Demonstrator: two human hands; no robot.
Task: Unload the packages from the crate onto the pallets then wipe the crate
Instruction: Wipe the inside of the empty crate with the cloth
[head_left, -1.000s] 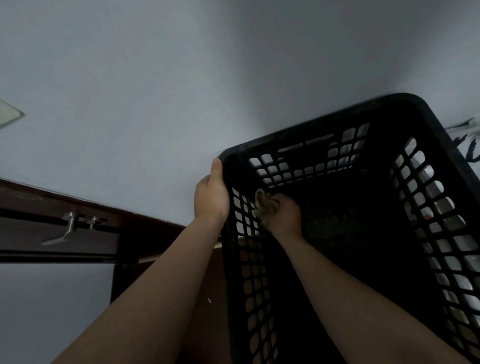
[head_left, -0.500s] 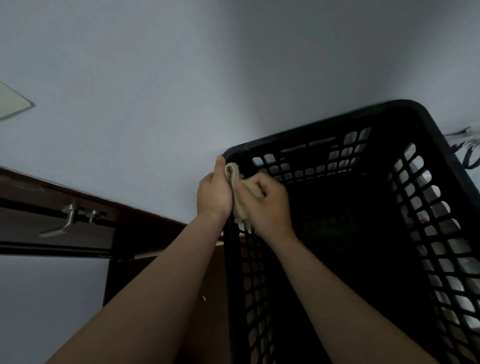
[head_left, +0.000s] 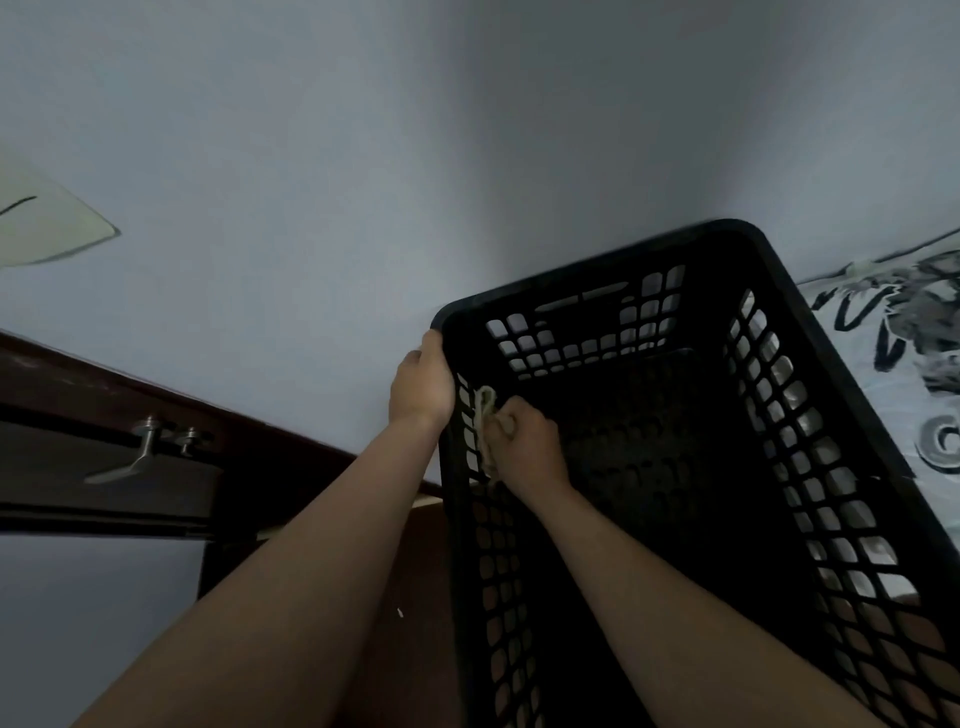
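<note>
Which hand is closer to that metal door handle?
Left. The left hand grips the corner rim of the crate, right of the door handle; the right hand is farther right, inside the crate, holding a cloth.

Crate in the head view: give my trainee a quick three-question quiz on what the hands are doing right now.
1. True or false: the left hand holds the cloth.
2. Where does the right hand press the cloth? A: against the left inner wall of the crate. B: against its outer wall. C: on its floor.
3. Fill in: the left hand grips the crate by its upper ____.
Key: 1 false; 2 A; 3 rim.
</note>
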